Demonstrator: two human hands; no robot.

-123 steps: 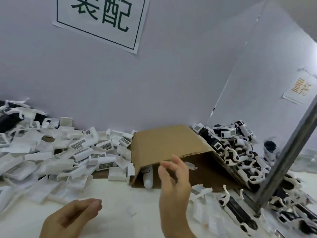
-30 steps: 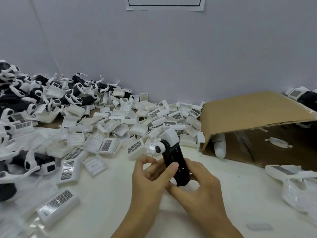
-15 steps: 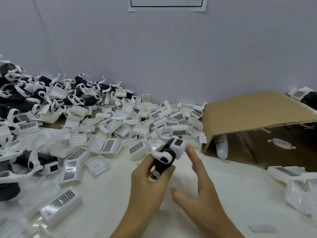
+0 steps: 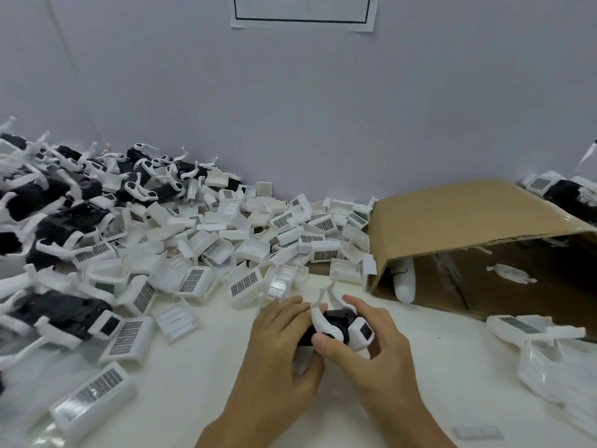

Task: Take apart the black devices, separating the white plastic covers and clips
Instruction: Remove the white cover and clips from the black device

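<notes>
1. We hold one black device (image 4: 336, 321) between both hands, just above the white counter (image 4: 193, 383), low in the middle of the view.
2. Our left hand (image 4: 281, 337) curls round the device's left end; its grip is closed on the black body.
3. Our right hand (image 4: 378, 344) grips the right end, thumb pressed on the near side and fingers arched over the top, beside the white end cap (image 4: 361, 333) with its dark window.
4. A white clip (image 4: 323, 318) wraps the device, and its two thin prongs stick upward between our hands.
5. A heap of loose white covers (image 4: 226, 247) lies behind the hands, against the wall.
6. More black devices with clips are piled at the far left (image 4: 64, 202).
7. A cardboard box (image 4: 468, 221) lies on its side to the right, open towards us, with a white piece (image 4: 403, 282) at its mouth.
</notes>
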